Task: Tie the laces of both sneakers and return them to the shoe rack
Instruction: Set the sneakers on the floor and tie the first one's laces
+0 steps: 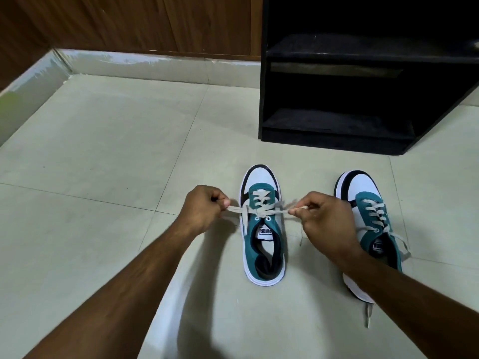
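Observation:
Two teal, white and black sneakers stand on the tiled floor, toes pointing away from me. The left sneaker [262, 244] is between my hands. My left hand [204, 208] pinches one end of its beige lace [261, 209] and my right hand [324, 218] pinches the other end, both pulled taut sideways across the tongue. The right sneaker [368, 203] stands to the right, partly hidden by my right forearm, and its lace [396, 238] hangs loose over the side and trails behind the heel.
A black shoe rack [363, 81] with open shelves stands on the floor just beyond the sneakers at the upper right. A wood-panelled wall with a pale skirting [155, 64] runs along the back and left.

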